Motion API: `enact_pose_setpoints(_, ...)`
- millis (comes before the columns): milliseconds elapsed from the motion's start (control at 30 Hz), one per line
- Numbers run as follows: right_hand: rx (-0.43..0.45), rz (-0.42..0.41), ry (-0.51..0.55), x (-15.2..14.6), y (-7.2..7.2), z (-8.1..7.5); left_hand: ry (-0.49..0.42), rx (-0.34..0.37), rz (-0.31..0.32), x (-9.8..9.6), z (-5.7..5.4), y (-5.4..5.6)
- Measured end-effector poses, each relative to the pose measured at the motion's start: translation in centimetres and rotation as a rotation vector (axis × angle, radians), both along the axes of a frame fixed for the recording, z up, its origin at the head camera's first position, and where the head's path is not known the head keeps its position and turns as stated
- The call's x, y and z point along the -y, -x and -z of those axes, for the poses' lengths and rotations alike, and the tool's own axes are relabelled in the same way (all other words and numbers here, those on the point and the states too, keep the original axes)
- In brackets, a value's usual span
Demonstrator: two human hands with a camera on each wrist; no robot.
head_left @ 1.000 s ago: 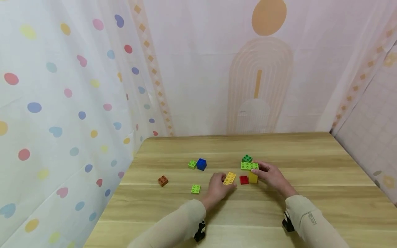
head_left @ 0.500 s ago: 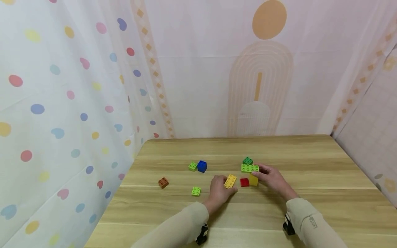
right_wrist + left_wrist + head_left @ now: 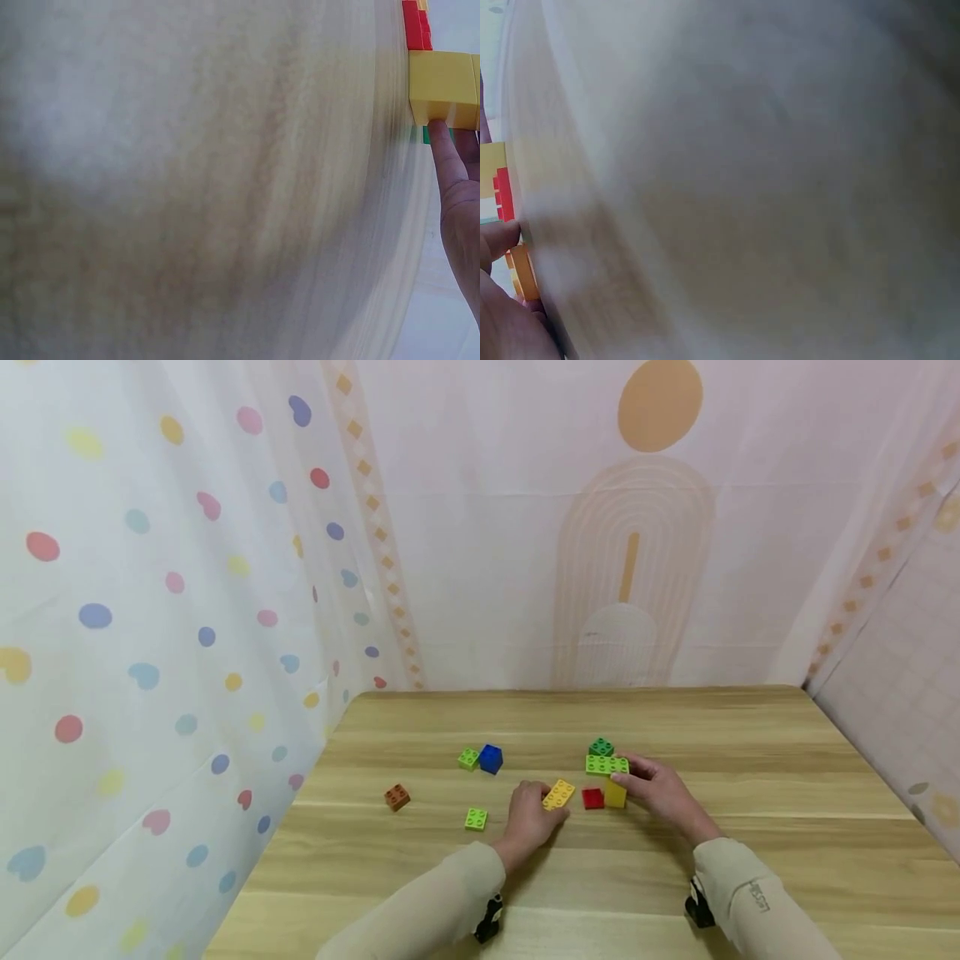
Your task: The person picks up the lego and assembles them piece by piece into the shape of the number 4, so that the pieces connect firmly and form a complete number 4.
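The left hand (image 3: pixel 528 820) pinches the orange-yellow brick (image 3: pixel 558 794) between thumb and fingers, left of the red brick (image 3: pixel 592 798) — studs up, its long axis slanting away from the person and toward the right. The right hand (image 3: pixel 662 789) grips the yellow block (image 3: pixel 615 793); the long lime brick (image 3: pixel 603 765) above it runs left to right, projecting leftward.

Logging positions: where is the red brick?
In the head view, right of centre, the red brick lies just left of the yellow block at the right hand.
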State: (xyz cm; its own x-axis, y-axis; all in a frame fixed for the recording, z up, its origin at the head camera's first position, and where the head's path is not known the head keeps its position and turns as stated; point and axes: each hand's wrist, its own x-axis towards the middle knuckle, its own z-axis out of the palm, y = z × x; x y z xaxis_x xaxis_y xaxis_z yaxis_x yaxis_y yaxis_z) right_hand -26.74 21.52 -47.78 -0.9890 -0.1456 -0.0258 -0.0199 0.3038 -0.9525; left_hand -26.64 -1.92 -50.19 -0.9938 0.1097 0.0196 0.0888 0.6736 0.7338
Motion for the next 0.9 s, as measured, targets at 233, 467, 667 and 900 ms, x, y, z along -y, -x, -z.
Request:
enact_pose_setpoints(233, 0.010, 0.008, -0.007, 0.1, 0.0, -0.2, -0.040, 0.023, 0.013, 0.4, -0.6, 0.4)
enact_pose_setpoints(467, -0.008, 0.003, -0.007, 0.2, 0.0, 0.0, -0.087, 0.083, 0.012, 1.1, -1.1, 0.5)
enact_pose_setpoints(667, -0.014, 0.002, 0.009, 0.0, 0.2, 0.1, -0.134, 0.105, 0.020, 1.5, -1.3, 0.9)
enact_pose_setpoints(900, -0.026, -0.004, 0.010, 0.0, 0.0, -0.1, -0.119, 0.093, 0.033, 2.1, -1.8, 1.6)
